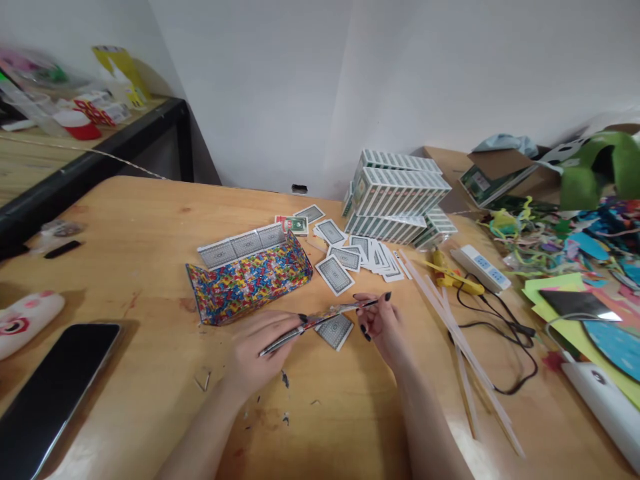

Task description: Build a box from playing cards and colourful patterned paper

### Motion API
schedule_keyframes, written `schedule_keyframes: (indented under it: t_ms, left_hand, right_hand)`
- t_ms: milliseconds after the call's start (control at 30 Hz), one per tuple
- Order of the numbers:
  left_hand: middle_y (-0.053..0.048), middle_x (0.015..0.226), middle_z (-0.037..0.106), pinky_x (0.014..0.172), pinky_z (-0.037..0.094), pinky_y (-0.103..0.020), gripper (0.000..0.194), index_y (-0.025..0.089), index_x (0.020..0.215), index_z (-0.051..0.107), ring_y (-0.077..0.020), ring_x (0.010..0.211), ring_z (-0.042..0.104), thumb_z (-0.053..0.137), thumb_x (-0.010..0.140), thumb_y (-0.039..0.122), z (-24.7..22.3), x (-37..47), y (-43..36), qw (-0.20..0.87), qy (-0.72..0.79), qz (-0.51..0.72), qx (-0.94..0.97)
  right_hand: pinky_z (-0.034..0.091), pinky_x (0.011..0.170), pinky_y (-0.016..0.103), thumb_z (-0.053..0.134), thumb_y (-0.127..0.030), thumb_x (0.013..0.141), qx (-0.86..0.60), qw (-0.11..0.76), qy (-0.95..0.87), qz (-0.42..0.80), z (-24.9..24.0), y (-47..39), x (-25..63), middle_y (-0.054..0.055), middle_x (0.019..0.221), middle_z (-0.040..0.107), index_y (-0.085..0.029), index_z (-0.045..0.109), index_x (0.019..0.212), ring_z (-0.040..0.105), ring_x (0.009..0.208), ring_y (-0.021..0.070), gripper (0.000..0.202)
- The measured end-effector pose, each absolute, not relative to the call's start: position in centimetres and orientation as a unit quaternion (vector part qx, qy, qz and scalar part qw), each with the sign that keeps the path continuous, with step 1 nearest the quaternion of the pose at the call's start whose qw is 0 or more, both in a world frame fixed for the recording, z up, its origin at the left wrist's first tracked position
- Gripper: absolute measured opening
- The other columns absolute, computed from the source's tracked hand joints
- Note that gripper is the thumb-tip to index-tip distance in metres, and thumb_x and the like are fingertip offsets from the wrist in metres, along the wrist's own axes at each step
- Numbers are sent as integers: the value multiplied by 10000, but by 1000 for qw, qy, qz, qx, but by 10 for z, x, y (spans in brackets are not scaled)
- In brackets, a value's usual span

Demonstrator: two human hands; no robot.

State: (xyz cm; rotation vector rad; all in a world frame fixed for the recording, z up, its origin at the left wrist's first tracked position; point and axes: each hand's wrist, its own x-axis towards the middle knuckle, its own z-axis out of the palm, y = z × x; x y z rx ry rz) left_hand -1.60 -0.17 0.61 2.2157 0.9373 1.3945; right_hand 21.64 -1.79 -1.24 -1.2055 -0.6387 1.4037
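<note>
- Both hands are closed on one thin strip of playing cards (327,315), which is seen almost from its edge. It is above the table (350,407), in front of the person.
- Left hand (263,347) grips the left end between thumb and fingers; right hand (383,330) pinches the right end with the fingertips, its lower fingers curled.
- The long axis of this strip goes from one hand to the other. Its left end is lower in the view, and its right end points up and to the right, roughly toward the yellow glue gun (457,280).
- Just under the strip, one grey-backed card (334,331) lies on the table, partly covered by it.
- Beyond the hands and to the left stands a folded piece with multicoloured brick pattern (255,283). Left hand is the nearer one. Its long axis also rises toward the right, more or less parallel to the strip, and a row of grey card backs (243,245) shows along its far side.
- Farther away, loose cards (335,275) are spread before the green-striped boxes (400,193).
</note>
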Motion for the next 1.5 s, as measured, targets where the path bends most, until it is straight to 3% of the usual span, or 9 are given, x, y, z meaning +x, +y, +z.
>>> schedule_keyframes:
  t_ms: [433, 533, 633, 733, 800, 867, 1000, 1333, 1500]
  left_hand:
    - [-52, 847, 711, 719, 550, -257, 193, 184, 892, 662, -157, 786, 667, 593, 744, 82, 3, -16, -2, 192, 344, 492, 776]
    - [-55, 843, 713, 721, 544, -245, 180, 175, 887, 664, -155, 773, 670, 578, 753, 89, 4, -17, -2, 205, 369, 491, 762]
    - [-50, 825, 711, 698, 541, -231, 146, 166, 857, 663, -152, 737, 668, 574, 756, 108, 4, -20, -3, 243, 411, 486, 732]
    - [-45, 786, 706, 639, 542, -219, 87, 153, 807, 654, -156, 687, 666, 589, 749, 154, 5, -22, -4, 323, 466, 464, 681]
    - [-38, 743, 701, 592, 538, -210, 74, 145, 789, 642, -159, 655, 664, 605, 739, 185, 6, -23, -4, 389, 487, 445, 644]
    - [-33, 711, 694, 555, 532, -208, 80, 139, 767, 625, -161, 624, 661, 612, 733, 210, 8, -22, -3, 453, 485, 428, 613]
    - [-23, 666, 671, 526, 523, -220, 107, 135, 736, 606, -158, 576, 646, 602, 740, 241, 13, -21, -3, 532, 467, 402, 581]
    - [-56, 723, 687, 592, 525, -251, 149, 128, 751, 636, -177, 660, 644, 594, 743, 271, 8, -22, -4, 466, 486, 371, 639]
    - [-53, 722, 709, 566, 536, -243, 117, 142, 758, 672, -179, 633, 659, 622, 704, 233, 7, -22, -5, 412, 485, 420, 648]
  right_hand:
    - [417, 408, 256, 460, -639, 774, -489, 542, -345, 590, -9, -20, 215, 63, 701, 646, -149, 620, 905, 545, 476, 135, 532]
    - [383, 406, 250, 408, -608, 820, -519, 525, -412, 535, -8, -21, 215, 12, 592, 567, -155, 623, 930, 487, 442, 120, 513]
    - [373, 468, 239, 478, -523, 827, -575, 519, -488, 402, -8, -22, 217, -27, 536, 441, -177, 646, 769, 426, 493, 109, 389]
    - [419, 598, 259, 543, -457, 809, -572, 525, -538, 328, -4, -24, 217, 7, 657, 478, -181, 582, 575, 470, 656, 134, 364]
    - [446, 651, 278, 526, -424, 831, -552, 525, -532, 369, -1, -27, 214, 23, 745, 529, -189, 604, 663, 513, 722, 148, 300]
    - [477, 645, 296, 506, -403, 850, -527, 530, -493, 446, 2, -30, 208, 23, 796, 572, -222, 599, 949, 559, 710, 152, 227]
    - [512, 533, 305, 522, -387, 848, -482, 553, -432, 524, 7, -37, 196, -10, 747, 608, -306, 237, 1341, 598, 579, 149, 576]
    - [532, 480, 283, 507, -348, 867, -417, 513, -459, 594, 3, -41, 188, -50, 699, 585, -315, 278, 1150, 629, 531, 138, 366]
    - [547, 656, 314, 527, -299, 860, -456, 514, -493, 534, -4, -41, 190, -6, 838, 615, -315, 307, 1177, 644, 725, 154, 387]
